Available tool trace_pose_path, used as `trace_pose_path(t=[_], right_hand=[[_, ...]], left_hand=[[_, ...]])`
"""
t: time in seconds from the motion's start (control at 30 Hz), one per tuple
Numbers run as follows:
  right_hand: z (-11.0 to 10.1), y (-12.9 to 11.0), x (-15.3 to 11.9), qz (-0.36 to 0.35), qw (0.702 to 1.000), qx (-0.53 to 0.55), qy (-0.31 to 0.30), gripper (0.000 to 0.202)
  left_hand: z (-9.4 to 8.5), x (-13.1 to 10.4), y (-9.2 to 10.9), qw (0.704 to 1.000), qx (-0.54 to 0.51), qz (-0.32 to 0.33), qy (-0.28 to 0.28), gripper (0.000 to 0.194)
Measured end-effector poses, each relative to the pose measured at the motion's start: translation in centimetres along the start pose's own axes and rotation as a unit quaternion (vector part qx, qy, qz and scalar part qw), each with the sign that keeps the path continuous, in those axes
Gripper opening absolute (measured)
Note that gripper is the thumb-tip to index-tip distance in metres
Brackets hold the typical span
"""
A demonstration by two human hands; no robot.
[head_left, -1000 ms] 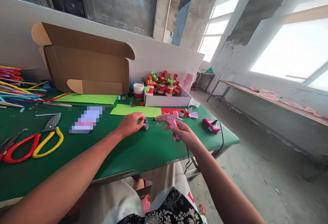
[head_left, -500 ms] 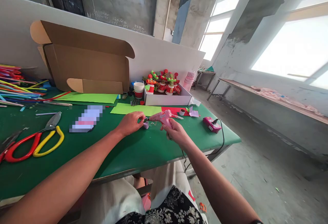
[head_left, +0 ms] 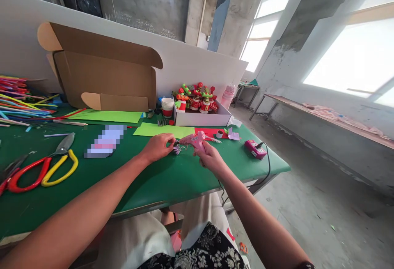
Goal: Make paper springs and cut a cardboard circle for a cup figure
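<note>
My right hand (head_left: 210, 155) is wrapped round the handle of a pink hot glue gun (head_left: 197, 138), whose nozzle points left. Close to that tip, my left hand (head_left: 157, 148) is closed in a pinch at a small accordion-folded strip of pale purple paper (head_left: 176, 150). The fingers partly hide the strip, and exactly where the nozzle meets it is too small to tell. Thin pale strands hang under the gun. Behind it lie a red paper sheet (head_left: 205, 131), a small roll (head_left: 219, 134) and a light green sheet (head_left: 166, 130).
A white box (head_left: 200, 119) of red and green figures stands behind, beside stacked paper cups (head_left: 167, 106) and an open cardboard box (head_left: 107, 76). Scissors (head_left: 58, 164) and pipe cleaners (head_left: 21, 104) are left. A pink power block (head_left: 255, 149) with a cord sits near the right edge.
Almost nothing differs. Both hands keep their places at the glue gun and the folded strip; the whole view has shifted very slightly.
</note>
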State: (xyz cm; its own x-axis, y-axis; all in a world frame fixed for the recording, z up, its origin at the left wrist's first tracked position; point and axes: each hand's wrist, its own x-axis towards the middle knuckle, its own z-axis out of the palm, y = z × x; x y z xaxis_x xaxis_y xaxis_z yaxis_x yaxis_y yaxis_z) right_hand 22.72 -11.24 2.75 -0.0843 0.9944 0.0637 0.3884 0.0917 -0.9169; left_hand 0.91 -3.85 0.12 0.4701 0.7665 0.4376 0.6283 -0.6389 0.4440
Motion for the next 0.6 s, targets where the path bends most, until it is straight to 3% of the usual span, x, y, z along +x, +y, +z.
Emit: trace_pose_path(t=[0.6], right_hand=[[-0.03,0.41,-0.04,0.002,1.000,-0.004,0.007,0.014]], left_hand=[[-0.05,0.02,0.06,1.000,-0.004,0.009,-0.001,0.013]])
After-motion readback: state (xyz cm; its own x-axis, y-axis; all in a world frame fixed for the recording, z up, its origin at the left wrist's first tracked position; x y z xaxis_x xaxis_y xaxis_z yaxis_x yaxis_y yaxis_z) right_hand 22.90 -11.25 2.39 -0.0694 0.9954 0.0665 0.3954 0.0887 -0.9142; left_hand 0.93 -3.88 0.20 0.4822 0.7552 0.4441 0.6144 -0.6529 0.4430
